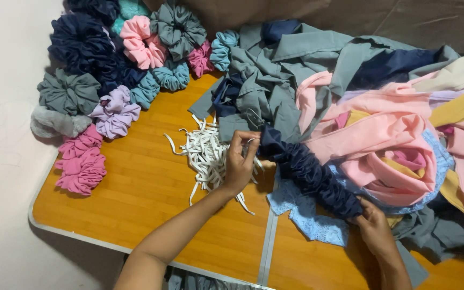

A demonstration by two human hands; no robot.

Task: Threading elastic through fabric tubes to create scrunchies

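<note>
At the far left of the desk (151, 188), finished scrunchies (111, 64) are piled in navy, grey, pink and lilac. Beside them a heap of white elastic strips (205, 153) is spread. Over it the left hand (240, 164) is pinched shut on one end of a gathered navy fabric tube (310, 174), apparently at the elastic-threading step; further gathering seems called for. The tube's other end is clasped by the right hand (374, 228), beside loose fabric pieces (393, 123).

navy ruched fabric tube (312, 174), white elastic strips (206, 153), pink, grey, lilac, teal scrunchies (113, 70), orange wood-grain table (151, 188), light blue lace (307, 217)
</note>
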